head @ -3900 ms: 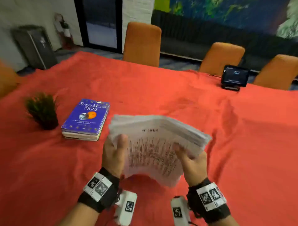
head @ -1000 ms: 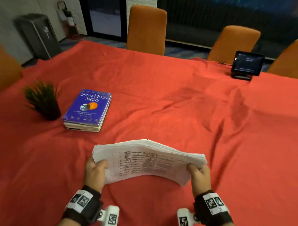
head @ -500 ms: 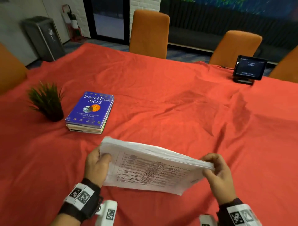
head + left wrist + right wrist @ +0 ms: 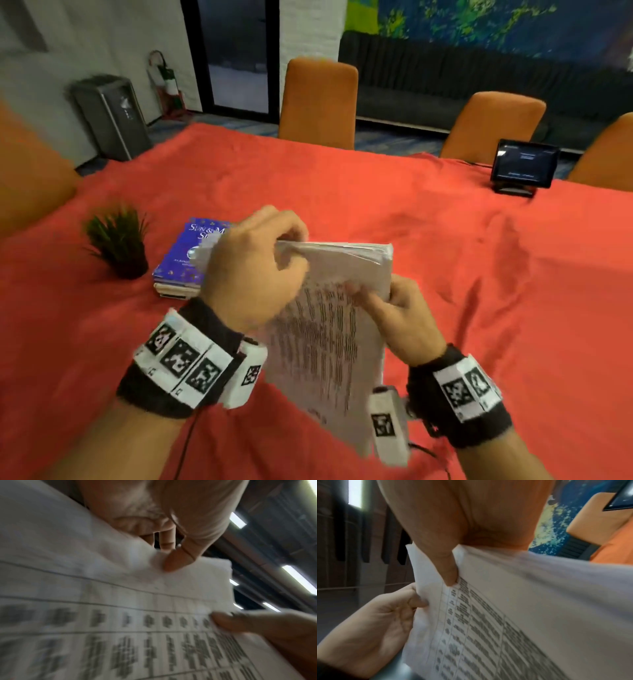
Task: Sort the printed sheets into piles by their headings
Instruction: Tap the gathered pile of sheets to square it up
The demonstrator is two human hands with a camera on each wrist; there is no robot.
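Note:
A thick stack of printed sheets (image 4: 329,339) with tables of text is held up above the red tablecloth (image 4: 479,274), standing nearly on end with its top edge away from me. My left hand (image 4: 253,270) grips the stack's top left corner, thumb on the front sheet (image 4: 176,562). My right hand (image 4: 400,315) pinches the right edge, its thumb pressed on the printed face (image 4: 448,573). The stack (image 4: 120,628) fills the left wrist view, and the stack (image 4: 522,615) also takes up most of the right wrist view. The sheets' headings are too blurred to read.
A blue book (image 4: 185,260) lies on the cloth to the left, partly behind my left hand. A small potted plant (image 4: 118,240) stands left of it. A dark tablet (image 4: 522,166) on a stand sits far right. Orange chairs (image 4: 318,102) line the far edge.
The stack has been lifted from lying low and sideways and turned upright to portrait. My left hand moved up to its top corner, my right hand to its right edge.

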